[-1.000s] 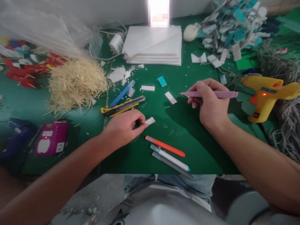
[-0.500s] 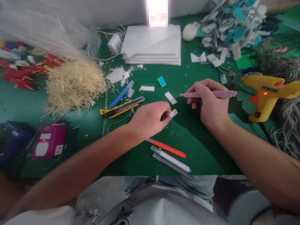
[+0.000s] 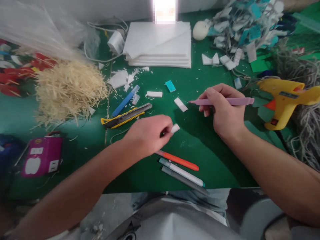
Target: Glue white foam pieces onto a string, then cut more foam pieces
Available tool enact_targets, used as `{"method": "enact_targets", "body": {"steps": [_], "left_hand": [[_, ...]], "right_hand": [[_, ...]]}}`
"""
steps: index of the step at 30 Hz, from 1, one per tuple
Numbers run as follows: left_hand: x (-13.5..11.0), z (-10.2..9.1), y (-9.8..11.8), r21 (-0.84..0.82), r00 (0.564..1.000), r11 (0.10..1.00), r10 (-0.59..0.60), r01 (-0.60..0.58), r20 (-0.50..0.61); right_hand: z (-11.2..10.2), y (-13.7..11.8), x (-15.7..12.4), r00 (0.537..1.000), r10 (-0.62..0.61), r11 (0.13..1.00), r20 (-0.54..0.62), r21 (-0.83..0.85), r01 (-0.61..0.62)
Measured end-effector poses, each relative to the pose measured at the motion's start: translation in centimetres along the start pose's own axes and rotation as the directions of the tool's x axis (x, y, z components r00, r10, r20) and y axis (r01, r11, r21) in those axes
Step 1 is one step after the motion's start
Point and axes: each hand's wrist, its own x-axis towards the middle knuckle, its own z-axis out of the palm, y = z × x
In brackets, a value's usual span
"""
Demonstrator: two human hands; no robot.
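Between the thumb and fingers of my left hand point(image 3: 152, 133) is a small white foam piece point(image 3: 175, 128), pinched just above the green table. My right hand point(image 3: 222, 106) grips a pink marker pen point(image 3: 232, 101) like a writing tool, its tip pointing left. Close to that tip lies a white foam strip point(image 3: 180, 104). A second white strip point(image 3: 154, 94) and a small blue piece point(image 3: 170, 86) rest farther back. Left of them are a yellow-and-black box cutter point(image 3: 125, 116) and a blue stick-shaped object point(image 3: 125, 100).
Near the front edge lie an orange marker point(image 3: 180, 160), a white marker point(image 3: 183, 172) and a grey one point(image 3: 183, 180). White foam sheets point(image 3: 157, 43) are stacked behind. A yellow glue gun point(image 3: 285, 100) stands right; a straw-coloured pile point(image 3: 70, 91) and a magenta power box point(image 3: 42, 156) sit left.
My left hand has moved left and slightly toward me with the white foam piece. My right hand holds the pink marker in nearly the same place. The view has shifted slightly.
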Motion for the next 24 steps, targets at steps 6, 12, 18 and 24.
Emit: {"method": "enact_targets", "body": {"steps": [6, 12, 18, 24], "left_hand": [[0.3, -2.6, -2.0, 0.260, 0.924, 0.918, -0.212, 0.300, -0.318], [1.7, 0.7, 1.2, 0.045, 0.990, 0.998, -0.036, 0.043, -0.137], [1.8, -0.1, -0.3, 0.297, 0.967, 0.939, -0.106, 0.174, -0.230], [0.1, -1.4, -1.8, 0.138, 0.924, 0.972, -0.130, 0.190, -0.360]], "right_hand": [[0.1, -0.1, -0.1, 1.000, 0.016, 0.999, -0.005, 0.033, -0.016], [0.3, -0.5, -0.1, 0.999, 0.038, 0.999, -0.010, -0.002, -0.038], [0.2, -0.7, -0.4, 1.000, 0.026, 1.000, -0.006, -0.011, -0.026], [0.0, -1.4, -0.9, 0.996, -0.021, 0.994, 0.091, -0.107, 0.031]]}}
